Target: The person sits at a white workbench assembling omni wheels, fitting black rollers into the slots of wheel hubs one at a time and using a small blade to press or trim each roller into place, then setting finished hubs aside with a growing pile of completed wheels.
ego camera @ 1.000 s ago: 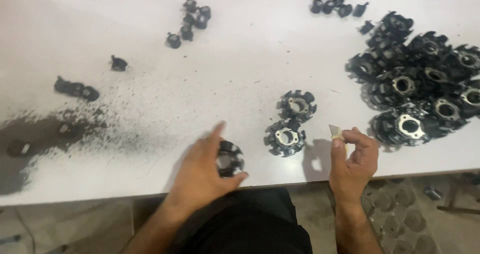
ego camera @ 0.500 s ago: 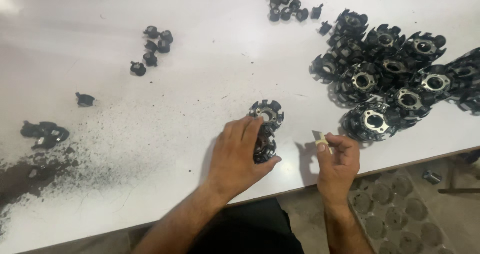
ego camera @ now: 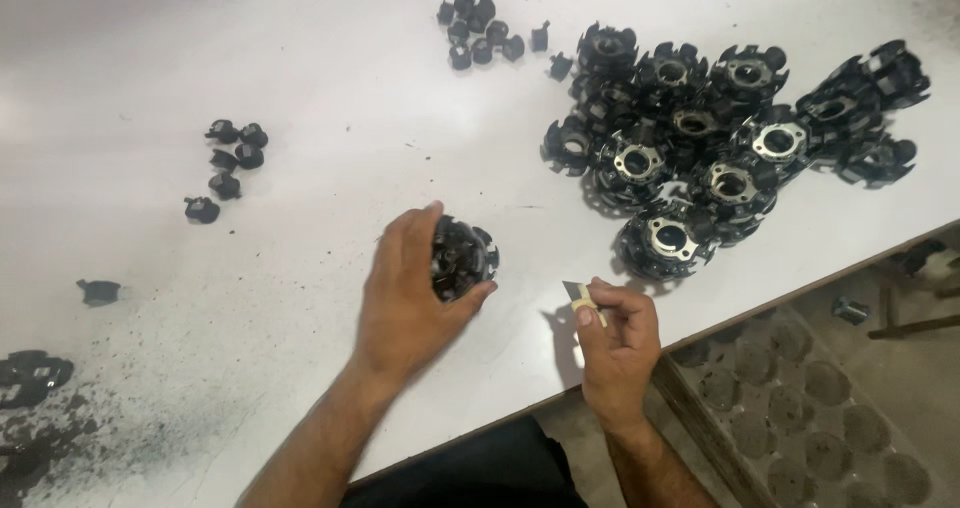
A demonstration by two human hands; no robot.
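Note:
My left hand [ego camera: 410, 298] grips a black round slotted plastic part [ego camera: 462, 258], holding it tilted just above the white table [ego camera: 300, 88]. My right hand [ego camera: 615, 343] rests near the table's front edge and pinches a small pale wedge-shaped tool [ego camera: 580, 296] between thumb and fingers. A heap of similar black round parts with metal centre rings [ego camera: 700, 138] lies to the right of both hands, the nearest one [ego camera: 665, 238] just beyond my right hand.
Small black caps sit in clusters at the left [ego camera: 228, 163] and at the top middle [ego camera: 480, 33]. Dark powder and bits [ego camera: 40, 388] cover the table's left front corner. A brown tray with round pockets [ego camera: 800, 418] lies on the floor below the table edge.
My left hand picked up one round black part from the table and now holds it raised and tilted. The view shifted left, so the heap appears further right. My right hand stays put with its tool.

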